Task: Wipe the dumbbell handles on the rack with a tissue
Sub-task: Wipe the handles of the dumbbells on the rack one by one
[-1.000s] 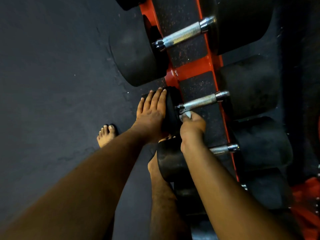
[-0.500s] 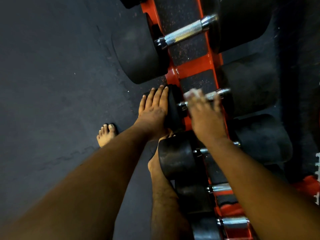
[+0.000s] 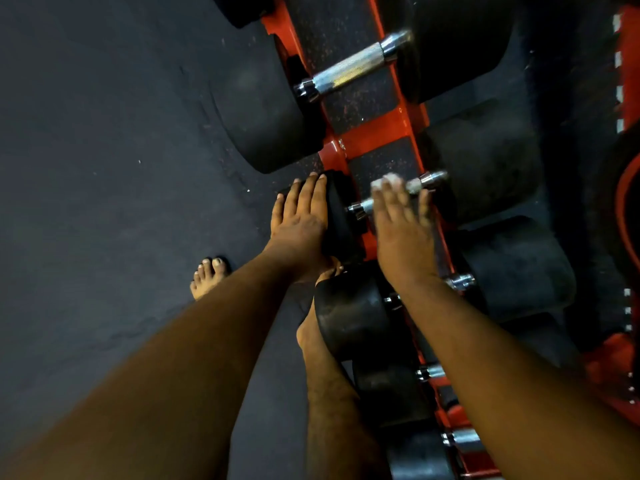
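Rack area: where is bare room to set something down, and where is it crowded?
Bare: the dark floor left of the left hand. Crowded: the red rack, packed with dumbbells, with the right hand pressing a tissue on one handle.

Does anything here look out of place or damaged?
Nothing stands out. The dumbbells sit level across the red rack; the left hand steadies one weight, and the right hand presses a tissue on its handle.

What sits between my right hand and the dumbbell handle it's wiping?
In the head view, a white tissue lies between the right hand and the dumbbell handle; its edge shows past the fingertips.
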The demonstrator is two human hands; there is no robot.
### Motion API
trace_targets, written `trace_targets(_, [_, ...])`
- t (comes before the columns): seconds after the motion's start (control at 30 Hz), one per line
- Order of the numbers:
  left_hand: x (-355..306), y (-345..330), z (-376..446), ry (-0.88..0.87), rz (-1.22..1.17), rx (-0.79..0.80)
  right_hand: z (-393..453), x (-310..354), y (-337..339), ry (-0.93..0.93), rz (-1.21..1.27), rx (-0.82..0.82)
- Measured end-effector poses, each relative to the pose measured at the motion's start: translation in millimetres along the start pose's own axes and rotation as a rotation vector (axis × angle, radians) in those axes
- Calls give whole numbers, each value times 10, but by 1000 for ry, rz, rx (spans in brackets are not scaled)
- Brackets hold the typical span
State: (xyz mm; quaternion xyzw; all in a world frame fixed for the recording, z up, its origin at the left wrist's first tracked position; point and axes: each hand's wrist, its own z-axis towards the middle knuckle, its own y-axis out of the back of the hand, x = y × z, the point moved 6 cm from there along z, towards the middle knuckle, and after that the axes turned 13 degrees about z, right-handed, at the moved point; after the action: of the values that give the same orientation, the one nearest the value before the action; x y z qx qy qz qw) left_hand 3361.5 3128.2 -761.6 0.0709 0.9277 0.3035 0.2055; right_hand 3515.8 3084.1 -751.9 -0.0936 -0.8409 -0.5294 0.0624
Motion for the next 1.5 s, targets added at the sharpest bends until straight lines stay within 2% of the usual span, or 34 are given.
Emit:
trace_targets(0.1, [-8, 21, -2, 5, 4, -10, 11, 133, -110, 172, 116, 47])
trace_targets(0.2, [-6, 19, -5, 8, -1, -11, -175, 95, -132, 118, 378, -75])
trace_targets(0.27, [-12, 27, -10, 10, 9, -13, -392, 24, -147, -127, 759, -201])
trace_targets(0.37, [1, 43, -14, 12, 14, 1, -530, -324, -248, -787, 1285, -504])
trace_targets(0.43, [-2, 46, -14, 7, 14, 5, -458, -517, -301, -1116, 1644, -719])
trace_targets(0.5, [1, 39, -12, 14, 18, 2, -235, -502, -293, -1211, 1986, -839])
trace_targets(0.57, [6, 35, -4, 28, 26, -9, -48, -276, -248, -1226, 2142, -830])
trace_targets(0.6, [4, 32, 1, 33, 31, -14, -10, -155, -251, -1228, 2118, -757])
trace_targets(0.73, [0, 22, 4, 26, 32, -10, -112, 25, -429, -1146, 1992, -263])
trace_targets(0.8, [8, 21, 2, 24, 31, -22, -179, -112, -439, -1167, 2016, -217])
trace_targets(0.87, [8, 12, 11, 21, 29, -30, -210, -254, -458, -1156, 1916, -157])
trace_targets(1.03, [7, 34, -2, 22, 30, -18, -118, -229, -410, -1028, 1718, 113])
trace_targets(1.17, [-7, 39, -5, 26, 20, -27, -101, -386, -334, -964, 1402, 284])
trace_targets(1.2, [-7, 38, -3, 30, 21, -28, -126, -421, -332, -972, 1363, 288])
trace_targets(1.27, [0, 39, 0, 31, 18, -22, -175, -476, -312, -1039, 1367, 163])
trace_targets(1.33, [1, 42, -5, 22, 12, -11, -216, -549, -323, -1154, 1452, -115])
trace_targets(1.4, [10, 47, -10, 19, 8, -3, -210, -518, -370, -1253, 1651, -370])
trace_targets(1.5, [9, 47, -11, 23, 7, 4, -66, -360, -402, -1309, 1876, -570])
